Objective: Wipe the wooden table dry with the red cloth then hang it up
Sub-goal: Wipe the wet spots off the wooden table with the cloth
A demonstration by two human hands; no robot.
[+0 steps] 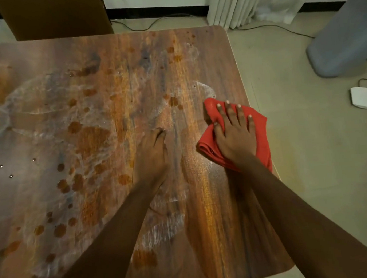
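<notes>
**Wiping underway at the surface's right edge; most of the water untouched**

I read this as the wiping step, and early in it. My right grip [235, 139] lies flat on the red cloth [260, 126], fingers straight and spread, the palm pressing it down rather than clutching it. The cloth is bunched in loose folds at the right edge of the surface [217, 224], about midway along that edge, with part of it lapping over. My left grip [152, 156] holds nothing. It rests near the surface's middle, apart from the cloth, and is blurred, so I can only say the fingers look drawn together.

The strip of the surface along its right edge looks dull and mostly dry. The left half is another matter. Broad pale smears of water [43, 99] and a scatter of dark droplets [60, 230] run out to the left edge, and a few drops sit near the far right corner.

The next move, as I judge it, calls for flat pressure on the cloth and a sweep leftward across the surface in overlapping passes, with the left grip lifted out of the path. The cloth may need refolding once it soaks through. Hanging comes last, and I see no hook or rail around the surface to plan for.
</notes>
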